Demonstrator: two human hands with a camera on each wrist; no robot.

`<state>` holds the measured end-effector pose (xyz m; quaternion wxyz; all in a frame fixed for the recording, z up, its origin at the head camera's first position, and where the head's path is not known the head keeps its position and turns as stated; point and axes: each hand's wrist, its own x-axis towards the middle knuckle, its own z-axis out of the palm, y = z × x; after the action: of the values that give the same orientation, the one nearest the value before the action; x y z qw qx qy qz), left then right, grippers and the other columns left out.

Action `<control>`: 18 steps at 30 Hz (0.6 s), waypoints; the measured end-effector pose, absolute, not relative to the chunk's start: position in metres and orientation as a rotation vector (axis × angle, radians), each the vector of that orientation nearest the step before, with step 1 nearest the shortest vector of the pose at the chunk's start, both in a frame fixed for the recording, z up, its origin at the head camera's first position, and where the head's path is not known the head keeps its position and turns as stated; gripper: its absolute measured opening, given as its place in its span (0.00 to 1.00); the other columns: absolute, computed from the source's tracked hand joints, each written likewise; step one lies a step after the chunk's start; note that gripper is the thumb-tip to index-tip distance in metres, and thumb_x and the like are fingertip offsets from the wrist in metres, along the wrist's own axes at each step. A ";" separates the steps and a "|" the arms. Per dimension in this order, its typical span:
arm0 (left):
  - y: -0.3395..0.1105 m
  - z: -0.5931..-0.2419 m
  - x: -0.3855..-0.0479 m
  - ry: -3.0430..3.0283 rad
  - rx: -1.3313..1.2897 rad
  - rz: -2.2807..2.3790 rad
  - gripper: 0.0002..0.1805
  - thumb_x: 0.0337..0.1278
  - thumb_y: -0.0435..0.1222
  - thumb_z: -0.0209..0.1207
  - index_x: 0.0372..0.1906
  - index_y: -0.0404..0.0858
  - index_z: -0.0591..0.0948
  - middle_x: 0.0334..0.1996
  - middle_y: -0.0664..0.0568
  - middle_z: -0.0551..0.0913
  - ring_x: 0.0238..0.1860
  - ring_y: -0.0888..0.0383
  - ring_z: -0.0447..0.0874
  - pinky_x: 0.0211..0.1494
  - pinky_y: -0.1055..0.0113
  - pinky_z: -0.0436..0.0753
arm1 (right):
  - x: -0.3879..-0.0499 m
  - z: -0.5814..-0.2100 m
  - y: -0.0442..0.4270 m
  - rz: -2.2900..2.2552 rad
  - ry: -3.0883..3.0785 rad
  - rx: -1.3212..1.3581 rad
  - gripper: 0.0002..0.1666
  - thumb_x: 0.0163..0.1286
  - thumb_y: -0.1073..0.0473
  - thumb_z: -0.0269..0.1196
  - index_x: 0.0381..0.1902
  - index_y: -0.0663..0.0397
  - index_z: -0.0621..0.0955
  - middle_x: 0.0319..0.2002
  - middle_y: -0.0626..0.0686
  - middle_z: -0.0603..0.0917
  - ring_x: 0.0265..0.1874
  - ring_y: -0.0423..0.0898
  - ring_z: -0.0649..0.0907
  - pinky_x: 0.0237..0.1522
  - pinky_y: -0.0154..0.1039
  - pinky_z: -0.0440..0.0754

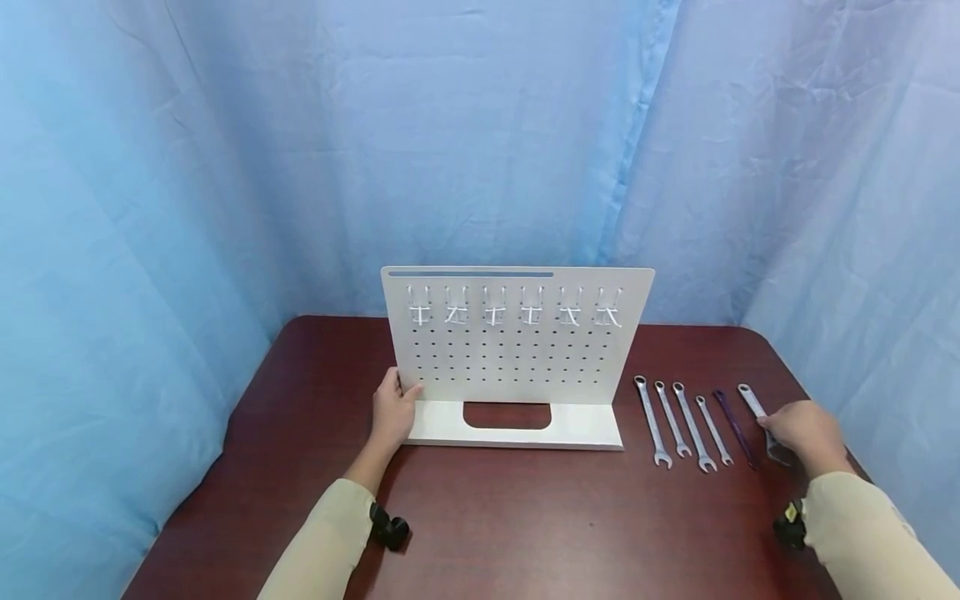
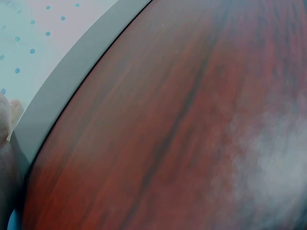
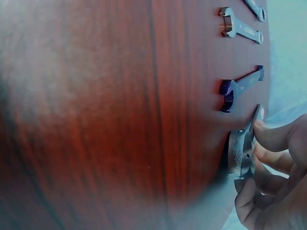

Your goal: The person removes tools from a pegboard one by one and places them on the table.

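Observation:
A white pegboard stand (image 1: 517, 392) stands upright on the table, several white hooks (image 1: 531, 312) in a row along its upper part. My left hand (image 1: 393, 408) grips its lower left edge, thumb on the front face; the other fingers are largely hidden. At the far right, my right hand (image 1: 810, 433) pinches an adjustable wrench (image 3: 237, 148) by its handle between thumb and fingers. In the right wrist view the wrench's wide jaw end looks tilted up near the tabletop; I cannot tell whether it touches. Left of it lies a purple wrench (image 1: 735, 427).
Several silver combination wrenches (image 1: 652, 421) lie side by side between the stand and the purple wrench. All are on a dark red-brown wooden table (image 1: 525, 517) with rounded far corners. Light blue curtains (image 1: 480, 150) hang around its back and sides.

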<state>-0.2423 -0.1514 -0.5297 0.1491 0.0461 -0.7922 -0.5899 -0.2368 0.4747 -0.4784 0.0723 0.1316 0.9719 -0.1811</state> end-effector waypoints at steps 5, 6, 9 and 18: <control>-0.152 -0.530 -0.241 -2.264 0.135 -1.706 0.16 0.67 0.27 0.60 0.57 0.33 0.74 0.61 0.38 0.79 0.67 0.46 0.73 0.66 0.51 0.75 | -0.234 -0.480 0.473 -0.593 2.905 0.455 0.20 0.70 0.51 0.62 0.31 0.64 0.85 0.29 0.63 0.83 0.31 0.62 0.80 0.25 0.55 0.77; -0.152 -0.529 -0.240 -2.263 0.133 -1.707 0.16 0.67 0.27 0.60 0.57 0.33 0.74 0.61 0.38 0.79 0.67 0.46 0.73 0.66 0.51 0.75 | -0.234 -0.480 0.473 -0.592 2.906 0.458 0.20 0.70 0.51 0.62 0.32 0.64 0.85 0.30 0.63 0.83 0.31 0.62 0.80 0.25 0.55 0.77; -0.151 -0.530 -0.240 -2.264 0.130 -1.698 0.16 0.67 0.27 0.59 0.57 0.33 0.74 0.61 0.37 0.79 0.67 0.45 0.73 0.66 0.51 0.75 | -0.232 -0.479 0.473 -0.592 2.916 0.460 0.20 0.71 0.50 0.61 0.33 0.64 0.85 0.31 0.64 0.83 0.31 0.63 0.80 0.24 0.55 0.77; -0.157 -0.526 -0.237 -2.343 0.197 -1.539 0.22 0.66 0.32 0.64 0.60 0.35 0.72 0.52 0.39 0.81 0.50 0.46 0.81 0.51 0.52 0.81 | -0.226 -0.476 0.461 -0.661 2.976 0.449 0.29 0.76 0.43 0.52 0.22 0.59 0.79 0.21 0.58 0.80 0.23 0.55 0.78 0.19 0.46 0.73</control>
<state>-0.2374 -0.1569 -0.5260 0.1648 0.0692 -0.8224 -0.5401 -0.2258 0.4606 -0.4760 0.0302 0.1455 0.9654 -0.2145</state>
